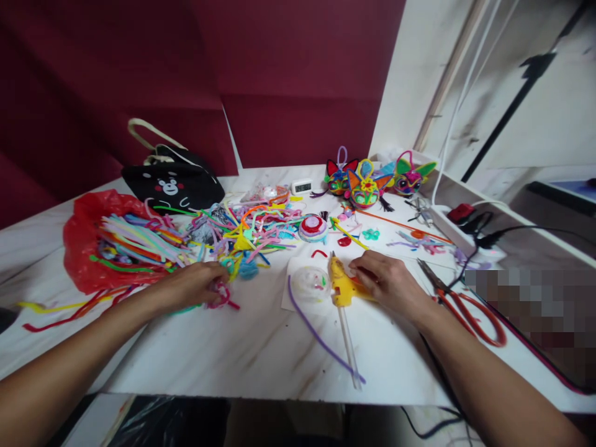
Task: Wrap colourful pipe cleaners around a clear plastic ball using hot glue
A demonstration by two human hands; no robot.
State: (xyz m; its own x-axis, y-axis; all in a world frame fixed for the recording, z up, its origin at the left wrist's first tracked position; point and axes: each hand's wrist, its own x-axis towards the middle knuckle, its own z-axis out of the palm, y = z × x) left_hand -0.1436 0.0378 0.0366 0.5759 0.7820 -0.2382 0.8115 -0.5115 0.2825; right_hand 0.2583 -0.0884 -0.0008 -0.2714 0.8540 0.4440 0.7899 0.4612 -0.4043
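Note:
On the left of the table my left hand [207, 282] is bent down with its fingers curled round a pink pipe cleaner [224, 297]; slight blur softens the fingertips. My right hand [384, 279] has its fingers bent over the handle side of a yellow glue gun [342, 285], which lies with its nozzle pointing away from me. A clear glue stick [348, 344] sticks out of its rear towards me. Beside the gun, a clear round plastic piece [310, 284] rests on a white sheet. A purple pipe cleaner [316, 335] curves past it and crosses the glue stick.
A red plastic bag [81, 242] full of pipe cleaners stands left, before a black bag [172, 183]. Loose pipe cleaners [261, 233] pile up mid-table. Decorated animal heads [365, 189] stand at the back. Orange-handled scissors [465, 310] and a power strip [459, 233] are on the right.

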